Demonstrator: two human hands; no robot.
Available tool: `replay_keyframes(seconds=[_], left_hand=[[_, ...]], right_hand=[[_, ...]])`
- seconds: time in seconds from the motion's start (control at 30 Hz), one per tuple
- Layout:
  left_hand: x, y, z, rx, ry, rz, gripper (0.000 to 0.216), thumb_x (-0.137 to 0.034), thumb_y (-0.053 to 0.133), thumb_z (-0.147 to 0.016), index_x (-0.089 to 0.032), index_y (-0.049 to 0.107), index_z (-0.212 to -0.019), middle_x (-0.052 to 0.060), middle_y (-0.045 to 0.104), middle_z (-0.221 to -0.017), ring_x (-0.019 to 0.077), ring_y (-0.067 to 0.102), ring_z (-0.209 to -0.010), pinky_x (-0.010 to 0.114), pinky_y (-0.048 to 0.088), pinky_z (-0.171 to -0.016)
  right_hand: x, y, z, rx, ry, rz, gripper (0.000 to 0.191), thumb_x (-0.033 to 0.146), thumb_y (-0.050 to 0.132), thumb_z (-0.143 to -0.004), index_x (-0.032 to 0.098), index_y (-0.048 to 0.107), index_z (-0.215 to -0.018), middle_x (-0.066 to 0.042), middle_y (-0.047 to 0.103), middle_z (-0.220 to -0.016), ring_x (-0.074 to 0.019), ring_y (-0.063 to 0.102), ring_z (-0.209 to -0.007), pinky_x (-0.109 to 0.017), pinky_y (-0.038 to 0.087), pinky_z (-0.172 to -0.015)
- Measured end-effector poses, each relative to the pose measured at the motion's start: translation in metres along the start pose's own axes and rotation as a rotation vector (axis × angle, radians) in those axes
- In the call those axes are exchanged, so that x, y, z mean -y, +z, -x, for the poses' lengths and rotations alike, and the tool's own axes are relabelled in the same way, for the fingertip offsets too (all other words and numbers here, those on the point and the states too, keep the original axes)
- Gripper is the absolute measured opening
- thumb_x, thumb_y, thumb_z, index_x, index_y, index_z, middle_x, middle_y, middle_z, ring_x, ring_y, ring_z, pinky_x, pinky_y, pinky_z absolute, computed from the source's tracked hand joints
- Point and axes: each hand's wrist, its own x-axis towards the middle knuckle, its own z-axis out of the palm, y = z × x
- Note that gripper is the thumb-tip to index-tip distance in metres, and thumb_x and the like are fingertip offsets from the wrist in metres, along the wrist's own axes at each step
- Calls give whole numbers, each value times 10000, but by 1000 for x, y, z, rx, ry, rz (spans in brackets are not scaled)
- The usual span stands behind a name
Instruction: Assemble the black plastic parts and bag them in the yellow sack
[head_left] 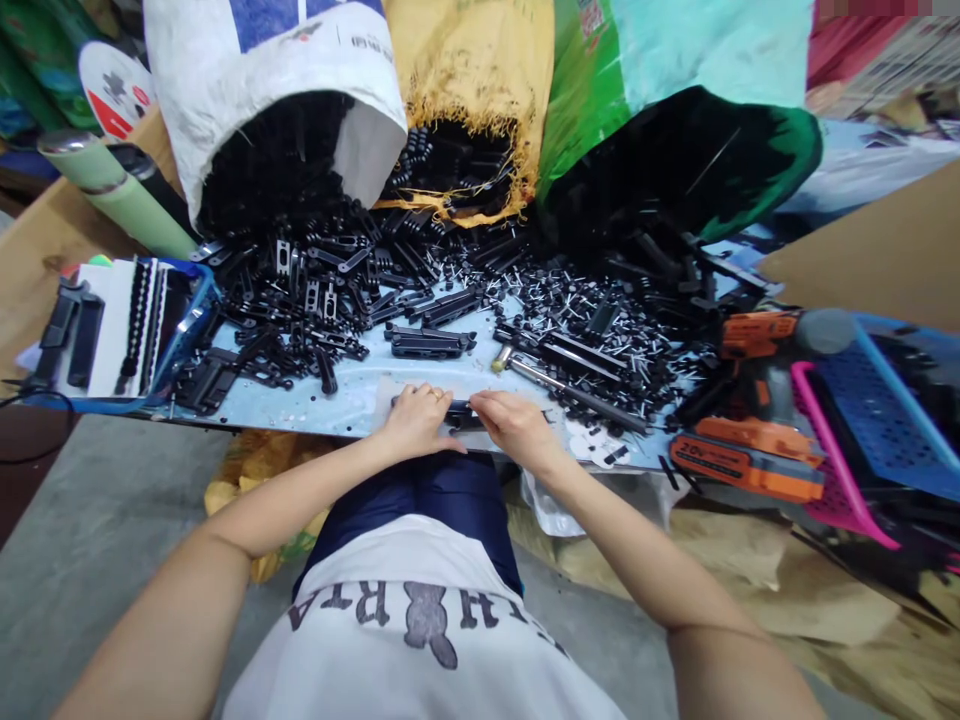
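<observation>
My left hand (415,420) and my right hand (517,428) meet at the near edge of the pale blue table (337,395). Both are closed on a long black plastic part (459,412) that lies between them, fingers curled over its ends. A ring shows on the left hand. Just beyond the hands lies a small hammer (559,388) with a metal handle. A heap of black plastic parts (390,290) and small pins (600,330) covers the table behind.
Three open sacks spill black parts at the back: white (277,90), yellow (472,110), green (675,130). An orange cordless drill (757,400) lies right, by blue (885,400) and pink (832,460) baskets. A tray of finished parts (112,325) sits left. Cardboard (870,250) stands far right.
</observation>
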Motion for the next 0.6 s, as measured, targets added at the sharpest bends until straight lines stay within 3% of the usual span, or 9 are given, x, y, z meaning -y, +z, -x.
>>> replay_keyframes(seconds=[0.27,0.47,0.6], left_hand=[[-9,13,-4,-15,-2,56,513,-377,581,-836,-116,414,-1246,143,572,-1106,280,500,-1044,393,370,-814],[-3,14,-3,-70,11,71,449,-451,541,-843,-123,484,-1146,117,576,-1047,262,506,-998,378,368,-821],[-2,13,-5,-56,16,75,509,-511,596,-787,-124,502,-1104,121,569,-1042,272,503,-1001,385,377,-814]], right_hand=[[-5,2,6,25,19,-93,257,213,431,-915,227,659,-1032,-89,687,-971,-192,649,-867,-338,551,-761],[-23,31,23,-70,-41,-224,334,306,538,-876,241,569,-1202,-105,632,-1087,-204,605,-990,-380,523,-833],[-37,43,34,-50,-98,-180,372,334,562,-861,217,559,-1215,-107,639,-995,-194,617,-883,-342,527,-738]])
